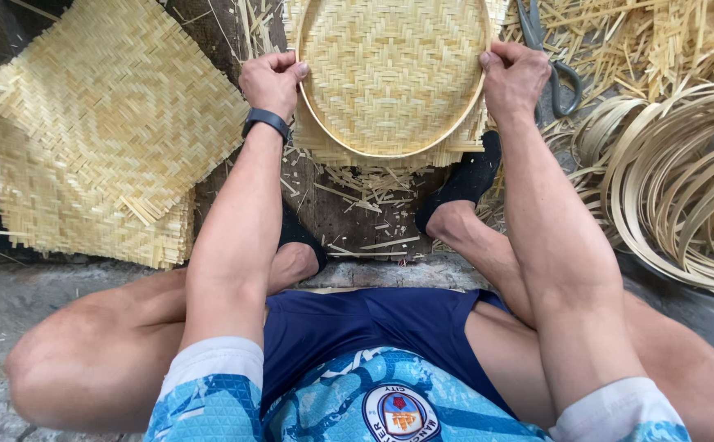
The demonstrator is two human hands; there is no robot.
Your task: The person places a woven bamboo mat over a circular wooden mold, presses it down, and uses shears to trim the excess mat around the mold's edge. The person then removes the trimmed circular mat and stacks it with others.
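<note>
Shirt: at the bottom edge of the frame, a blue patterned shirt (357, 401) with white sleeve ends, above dark blue shorts (373, 323).
Legs: bare knees spread to the lower left and lower right; both feet in black socks, the left one (298, 235) half hidden behind the left forearm, the right one (463, 182) just below the tray's lower right rim.
Ground: a dark plank (357, 221) between the feet, strewn with short bamboo offcuts.
Left arm: runs up the middle left of the frame, a black wristband (265, 121) at the wrist.
Left hand: left hand (271, 82) at upper centre, fingers curled shut on the left rim of the tray, thumb lying on the hoop edge.
Right hand: right hand (512, 78) at upper centre right, fingers folded tight on the right rim, thumb tip pressed to the hoop.
Tray: round woven bamboo tray (389, 74) at top centre, held between both hands, its hollow facing the camera; loose weave ends stick out below the hoop.
Mats: flat woven bamboo mats (95, 139) stacked at the upper left, well apart from the tray.
Hoops: coiled bamboo strip hoops (684, 180) at the right edge.
Scissors: scissors (549, 57) just beyond the right hand, lying on loose bamboo strips (659, 41) at the upper right.
</note>
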